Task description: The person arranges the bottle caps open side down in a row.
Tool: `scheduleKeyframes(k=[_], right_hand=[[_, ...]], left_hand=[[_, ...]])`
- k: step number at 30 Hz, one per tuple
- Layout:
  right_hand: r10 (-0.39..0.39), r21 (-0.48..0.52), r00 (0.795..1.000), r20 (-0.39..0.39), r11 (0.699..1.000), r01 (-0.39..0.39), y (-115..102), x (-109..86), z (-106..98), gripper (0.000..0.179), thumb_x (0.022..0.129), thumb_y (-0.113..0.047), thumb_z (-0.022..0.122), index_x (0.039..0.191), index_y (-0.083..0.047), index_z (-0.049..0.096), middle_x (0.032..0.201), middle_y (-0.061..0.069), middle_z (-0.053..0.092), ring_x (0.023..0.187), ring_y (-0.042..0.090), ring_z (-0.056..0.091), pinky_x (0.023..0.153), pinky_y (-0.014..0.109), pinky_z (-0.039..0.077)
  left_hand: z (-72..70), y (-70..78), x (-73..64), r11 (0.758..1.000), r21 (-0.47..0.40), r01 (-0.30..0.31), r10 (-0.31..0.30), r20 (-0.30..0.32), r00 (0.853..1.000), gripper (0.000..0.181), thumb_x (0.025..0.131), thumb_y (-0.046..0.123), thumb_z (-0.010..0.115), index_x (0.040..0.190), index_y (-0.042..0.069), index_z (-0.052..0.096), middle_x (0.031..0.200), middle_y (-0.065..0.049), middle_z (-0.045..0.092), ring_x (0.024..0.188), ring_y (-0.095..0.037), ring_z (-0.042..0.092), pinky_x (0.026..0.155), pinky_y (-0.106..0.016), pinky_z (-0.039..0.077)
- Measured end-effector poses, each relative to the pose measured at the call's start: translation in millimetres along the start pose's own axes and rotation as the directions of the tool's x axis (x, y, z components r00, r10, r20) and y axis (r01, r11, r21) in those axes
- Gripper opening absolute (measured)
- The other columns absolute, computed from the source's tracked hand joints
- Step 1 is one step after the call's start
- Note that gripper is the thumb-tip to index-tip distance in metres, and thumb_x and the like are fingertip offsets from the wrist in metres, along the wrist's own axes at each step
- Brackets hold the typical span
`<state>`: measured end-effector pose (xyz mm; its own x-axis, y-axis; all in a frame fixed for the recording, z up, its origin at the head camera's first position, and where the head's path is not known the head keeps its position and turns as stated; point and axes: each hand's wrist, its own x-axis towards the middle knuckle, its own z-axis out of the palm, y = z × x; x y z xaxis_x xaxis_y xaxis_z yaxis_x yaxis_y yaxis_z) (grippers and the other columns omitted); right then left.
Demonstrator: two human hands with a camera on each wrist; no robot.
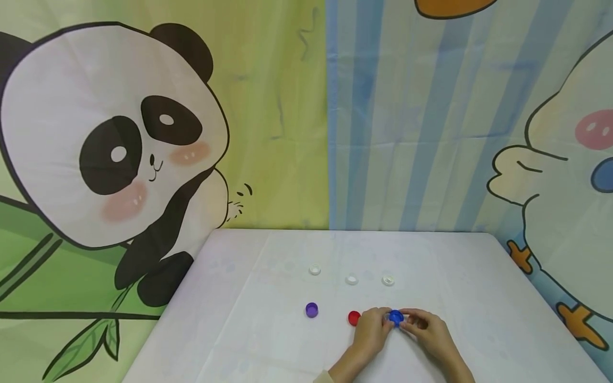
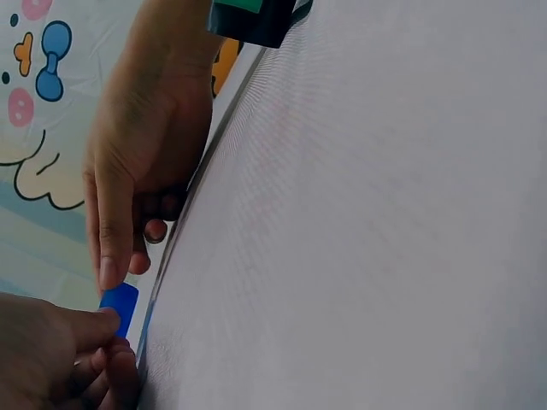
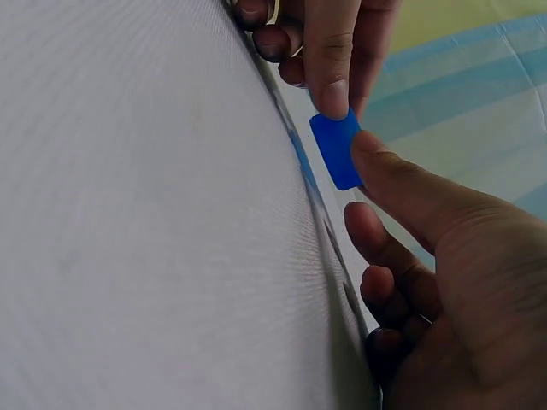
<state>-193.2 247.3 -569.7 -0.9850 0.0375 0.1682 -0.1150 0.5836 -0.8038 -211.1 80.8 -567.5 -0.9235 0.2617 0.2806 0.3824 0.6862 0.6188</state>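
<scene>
A small round blue cap (image 1: pixel 396 317), its hollow side facing up, is between my two hands over the front right part of the table. My left hand (image 1: pixel 371 331) pinches it from the left with thumb and fingers. From the right, my right hand (image 1: pixel 433 336) pinches its other side. In the right wrist view the blue cap (image 3: pixel 337 149) appears edge-on, a thumb on each end. A red cap (image 1: pixel 354 318) lies right beside my left hand, partly covered by it. Further left stands a purple cap (image 1: pixel 312 310), hollow side up.
Three small white round caps lie behind the coloured ones: a left one (image 1: pixel 314 270), a middle one (image 1: pixel 351 279) and a right one (image 1: pixel 388 280). The table (image 1: pixel 258 340) has a white cloth. Behind it hangs a printed curtain (image 1: pixel 282 133) with cartoon animals.
</scene>
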Motion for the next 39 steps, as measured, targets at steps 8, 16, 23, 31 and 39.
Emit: scheduleKeyframes(k=[8, 16, 23, 31, 39], right_hand=[[-0.054, -0.025, 0.997, -0.047, 0.998, 0.053, -16.9, 0.1, -4.1, 0.027, 0.073, -0.028, 0.072, 0.098, -0.020, 0.067, 0.071, -0.008, 0.054, 0.057, 0.007, 0.043, 0.049, 0.020, 0.036], [-0.157, -0.070, 0.982, -0.108, 0.986, 0.150, -38.3, -0.8, -13.6, 0.026, 0.075, -0.029, 0.071, 0.099, -0.020, 0.066, 0.073, -0.007, 0.054, 0.062, 0.006, 0.041, 0.047, 0.024, 0.035], [-0.272, -0.087, 0.948, -0.168, 0.961, 0.261, -61.6, -1.8, -23.7, 0.029, 0.074, -0.022, 0.073, 0.102, -0.023, 0.066, 0.075, -0.011, 0.054, 0.066, 0.006, 0.039, 0.053, 0.028, 0.033], [-0.286, -0.106, 0.940, -0.188, 0.957, 0.270, -94.6, -7.3, -35.2, 0.032, 0.072, -0.020, 0.075, 0.102, -0.023, 0.067, 0.075, -0.010, 0.053, 0.068, 0.007, 0.038, 0.056, 0.021, 0.032], [-0.366, -0.105, 0.911, -0.190, 0.930, 0.352, -116.2, -15.6, -43.6, 0.037, 0.070, -0.015, 0.076, 0.104, -0.024, 0.066, 0.076, -0.011, 0.055, 0.072, 0.004, 0.038, 0.058, 0.021, 0.033]], left_hand=[[-13.2, -0.4, 2.0, 0.988, -0.079, -0.133, 0.130, -0.044, 0.991, 0.026, 0.081, 0.021, 0.066, 0.106, 0.014, 0.065, 0.065, 0.013, 0.050, 0.055, 0.006, 0.039, 0.049, -0.007, 0.032], [-38.6, 5.2, 6.3, 0.943, -0.150, -0.297, 0.287, -0.088, 0.954, 0.027, 0.083, 0.020, 0.063, 0.108, 0.011, 0.062, 0.067, 0.010, 0.054, 0.057, 0.009, 0.042, 0.050, -0.003, 0.033], [-65.4, 16.8, 7.1, 0.909, -0.142, -0.393, 0.371, -0.156, 0.915, 0.027, 0.083, 0.019, 0.063, 0.109, 0.011, 0.061, 0.069, 0.007, 0.056, 0.060, 0.009, 0.045, 0.054, -0.001, 0.035], [-91.5, 28.1, 5.2, 0.872, -0.167, -0.459, 0.428, -0.194, 0.883, 0.027, 0.086, 0.020, 0.059, 0.111, 0.010, 0.060, 0.071, 0.006, 0.057, 0.062, 0.007, 0.047, 0.057, -0.002, 0.039], [-107.8, 31.8, -1.5, 0.834, -0.263, -0.485, 0.442, -0.209, 0.872, 0.027, 0.087, 0.021, 0.058, 0.113, 0.015, 0.060, 0.070, 0.006, 0.055, 0.062, 0.006, 0.046, 0.057, -0.004, 0.040]])
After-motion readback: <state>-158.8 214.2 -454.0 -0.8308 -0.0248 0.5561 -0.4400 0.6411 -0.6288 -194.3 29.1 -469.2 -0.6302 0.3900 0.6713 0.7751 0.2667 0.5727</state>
